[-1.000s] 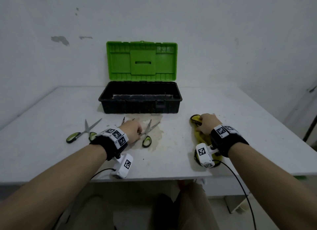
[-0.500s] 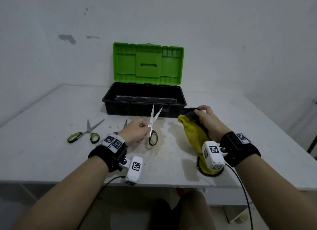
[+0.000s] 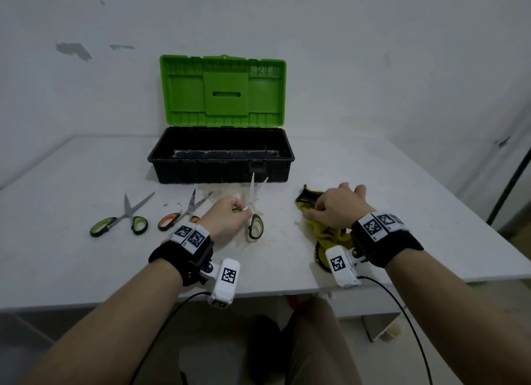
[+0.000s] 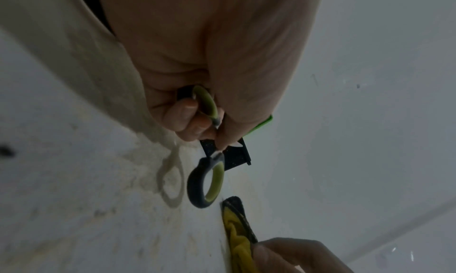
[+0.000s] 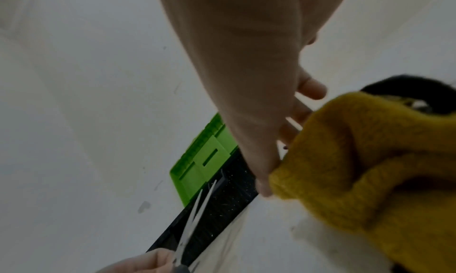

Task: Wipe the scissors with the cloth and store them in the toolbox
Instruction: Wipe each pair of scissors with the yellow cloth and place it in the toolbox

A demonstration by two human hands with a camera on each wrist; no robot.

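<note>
My left hand [image 3: 240, 209] grips one handle loop of the green-handled scissors [image 3: 254, 212] and holds them upright just above the table, blades slightly apart and pointing at the toolbox. In the left wrist view my fingers [image 4: 187, 119] curl round the upper loop while the scissors' [image 4: 207, 181] lower loop hangs free. My right hand [image 3: 334, 205] lies on the yellow cloth [image 3: 330, 236] on the table, thumb and fingers holding its bunched folds; the right wrist view shows that cloth [image 5: 370, 160] under the palm. The toolbox [image 3: 221, 169] stands open behind, its green lid [image 3: 222, 88] upright.
Two more pairs lie on the white table [image 3: 71, 255] to the left: green-handled scissors [image 3: 126, 218] and orange-handled scissors [image 3: 184, 215]. A sandy stain marks the table in front of the toolbox. A wall rises directly behind the table.
My right hand has come down from mid-air and now holds the cloth flat on the table. My left hand keeps the lifted scissors upright, nearly in place.
</note>
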